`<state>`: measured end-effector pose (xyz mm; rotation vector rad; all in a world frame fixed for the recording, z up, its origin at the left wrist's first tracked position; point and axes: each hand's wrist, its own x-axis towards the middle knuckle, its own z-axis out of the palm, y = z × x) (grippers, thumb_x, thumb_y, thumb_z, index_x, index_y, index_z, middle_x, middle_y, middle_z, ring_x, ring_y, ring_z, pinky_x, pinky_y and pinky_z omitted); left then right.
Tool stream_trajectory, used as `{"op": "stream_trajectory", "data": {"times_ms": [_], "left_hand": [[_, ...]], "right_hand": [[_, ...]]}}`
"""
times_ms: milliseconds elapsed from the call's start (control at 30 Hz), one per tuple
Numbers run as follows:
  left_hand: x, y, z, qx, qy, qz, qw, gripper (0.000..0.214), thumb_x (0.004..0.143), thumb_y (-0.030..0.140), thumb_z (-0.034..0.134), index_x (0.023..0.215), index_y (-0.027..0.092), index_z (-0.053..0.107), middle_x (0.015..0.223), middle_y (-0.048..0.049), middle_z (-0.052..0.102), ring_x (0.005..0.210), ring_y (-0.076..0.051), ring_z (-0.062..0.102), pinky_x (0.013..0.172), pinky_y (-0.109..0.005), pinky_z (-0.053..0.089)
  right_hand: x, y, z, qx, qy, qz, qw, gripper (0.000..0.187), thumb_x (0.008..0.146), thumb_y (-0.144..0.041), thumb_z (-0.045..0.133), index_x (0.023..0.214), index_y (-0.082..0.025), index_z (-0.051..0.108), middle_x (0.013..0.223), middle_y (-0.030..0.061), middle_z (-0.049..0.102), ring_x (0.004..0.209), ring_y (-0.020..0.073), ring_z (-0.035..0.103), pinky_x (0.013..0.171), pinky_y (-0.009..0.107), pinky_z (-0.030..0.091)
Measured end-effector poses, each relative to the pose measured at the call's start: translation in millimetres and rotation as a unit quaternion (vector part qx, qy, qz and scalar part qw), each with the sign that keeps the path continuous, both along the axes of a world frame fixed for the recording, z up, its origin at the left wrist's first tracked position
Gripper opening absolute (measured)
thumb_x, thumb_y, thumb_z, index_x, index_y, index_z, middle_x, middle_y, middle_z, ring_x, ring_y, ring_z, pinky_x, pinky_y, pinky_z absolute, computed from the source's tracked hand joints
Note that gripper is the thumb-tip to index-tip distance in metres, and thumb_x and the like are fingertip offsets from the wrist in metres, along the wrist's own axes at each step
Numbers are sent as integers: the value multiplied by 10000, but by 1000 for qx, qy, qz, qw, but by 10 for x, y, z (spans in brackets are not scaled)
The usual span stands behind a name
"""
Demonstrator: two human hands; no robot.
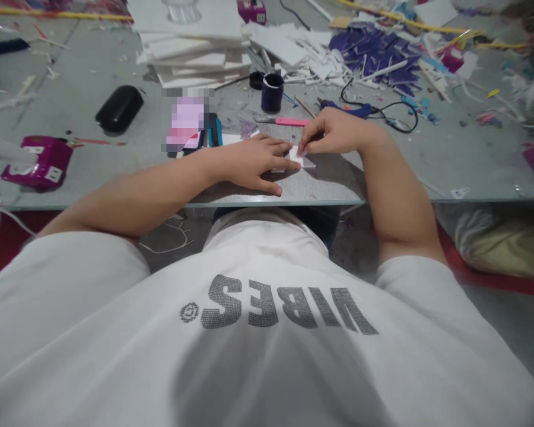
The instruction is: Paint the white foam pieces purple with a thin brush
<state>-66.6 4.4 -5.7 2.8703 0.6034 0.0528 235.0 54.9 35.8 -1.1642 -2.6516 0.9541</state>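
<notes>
My left hand [258, 159] lies flat with its fingers spread near the table's front edge, its fingertips pressing on a small white piece of sheet [295, 158]. My right hand [331, 133] is closed, thumb and fingertips pinched at this same piece, just right of the left fingertips. Part of the piece is hidden under the fingers. Behind the hands lies a pink-handled craft knife or tweezers [289, 122]; its exact kind is unclear. More white sheet [231, 139] shows behind the left hand.
A dark open jar [272, 93] stands behind the hands. Left are a phone [187, 121], a black case [120, 110] and a magenta holder [40, 161]. Stacked white boards [196, 53], purple scraps [374, 56] and a blue-handled tool [360, 111] with a black cable lie farther back.
</notes>
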Motion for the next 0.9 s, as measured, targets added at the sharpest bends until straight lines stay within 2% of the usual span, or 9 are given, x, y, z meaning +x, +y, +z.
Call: {"op": "stream_trajectory", "data": {"times_ms": [233, 433, 533, 700, 900], "left_hand": [[10, -29, 19, -4, 2, 11, 1000, 844, 1144, 765, 668, 1874, 345, 612, 1951, -242, 537, 1837, -542, 447, 1463, -734, 338], [-14, 1, -4, -1, -7, 3, 1000, 834, 1140, 784, 677, 1865, 379, 616, 1949, -200, 550, 1842, -516, 436, 1471, -706, 324], [-18, 4, -7, 0, -10, 4, 1000, 829, 1136, 792, 684, 1864, 402, 615, 1939, -184, 563, 1826, -510, 455, 1465, -699, 332], [-1, -14, 14, -1, -1, 7, 1000, 838, 1141, 769, 682, 1870, 361, 617, 1942, -223, 552, 1821, -530, 466, 1462, -717, 346], [12, -27, 33, -5, 4, 10, 1000, 847, 1142, 761, 672, 1876, 342, 611, 1954, -241, 529, 1837, -538, 445, 1469, -733, 336]], "right_hand": [[0, 27, -72, 23, 27, -22, 999, 138, 867, -434, 926, 921, -308, 939, 800, 23, 830, 798, 242, 652, 765, 410, 473], [10, 81, -131, 9, 14, -4, 1000, 112, 866, -425, 900, 916, -336, 945, 832, 17, 871, 821, 253, 679, 782, 420, 495], [22, 77, -117, 2, 14, -2, 1000, 147, 884, -445, 908, 941, -315, 946, 862, 32, 879, 828, 245, 678, 809, 416, 504], [8, 43, -95, 14, 25, 2, 1000, 185, 910, -423, 893, 996, -270, 950, 865, 30, 857, 811, 198, 628, 818, 384, 480], [-33, -30, -28, 15, 13, 23, 1000, 165, 896, -396, 860, 971, -265, 927, 845, 27, 844, 816, 215, 644, 786, 386, 472]]}}
